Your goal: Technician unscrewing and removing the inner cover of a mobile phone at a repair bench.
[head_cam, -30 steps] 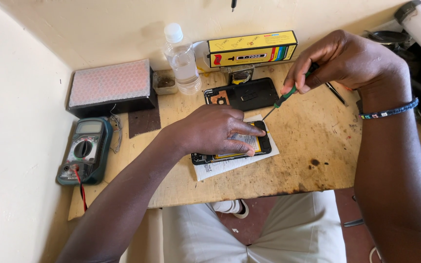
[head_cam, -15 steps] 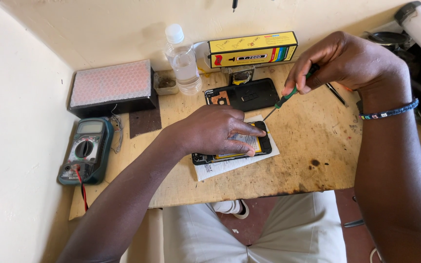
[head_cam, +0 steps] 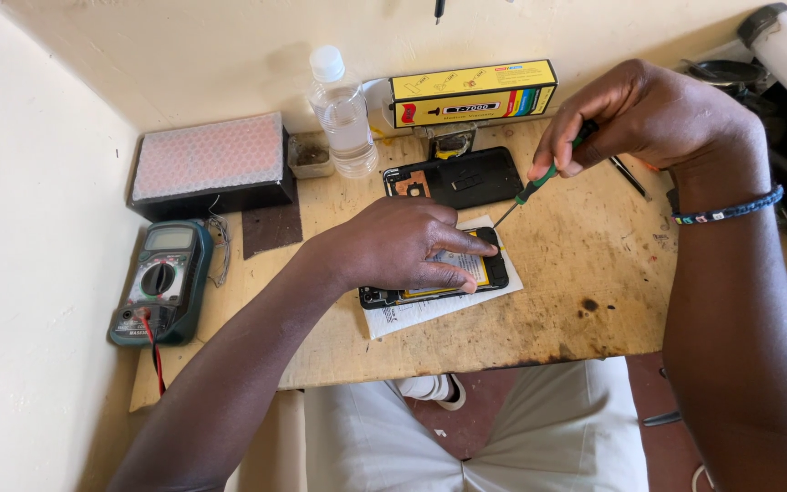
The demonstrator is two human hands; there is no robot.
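Note:
An opened phone (head_cam: 487,271) with a yellow battery lies on a white paper sheet (head_cam: 430,312) on the wooden table (head_cam: 576,301). My left hand (head_cam: 393,244) presses down on the phone with its fingers spread over the battery. My right hand (head_cam: 649,114) grips a green-handled screwdriver (head_cam: 536,188), whose tip touches the phone's upper right corner. The phone's black back cover (head_cam: 457,178) lies just behind, apart from both hands.
A green multimeter (head_cam: 158,282) with a red lead sits at the left table edge. A black box topped with pink bubble wrap (head_cam: 207,164), a clear plastic bottle (head_cam: 343,114) and a long yellow box (head_cam: 471,93) stand along the back wall. Dark tools (head_cam: 628,175) lie at right.

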